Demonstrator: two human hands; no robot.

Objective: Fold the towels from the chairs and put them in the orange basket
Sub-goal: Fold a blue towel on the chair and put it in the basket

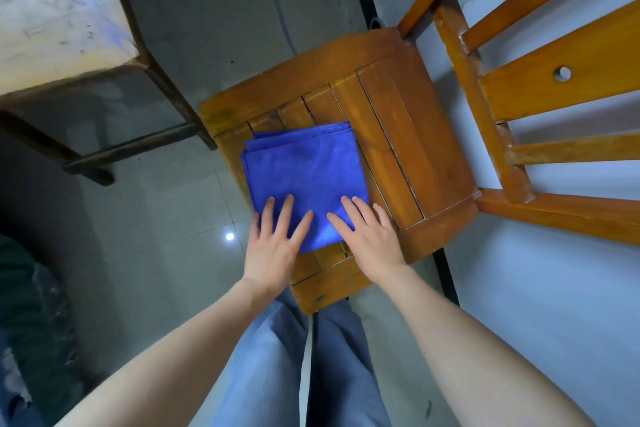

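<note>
Now your left hand (273,246) and right hand (372,239) both lie flat on the near edge of the towel (304,180), fingers straight and spread, gripping nothing. That pressing looks meant to flatten the fold and set the crease. The towel sits at the centre of the frame, already folded into a rough square with layered edges showing at its far side, on the slatted seat of the chair (398,135). It lies toward the seat's left front part, probably because that is the side nearest you. No basket shows anywhere in the frame, so you will have to turn to find it. A table (52,10) fills the upper left. Whether the towel needs one more fold is hard to judge from this angle; it looks compact enough to lift with both hands next
</note>
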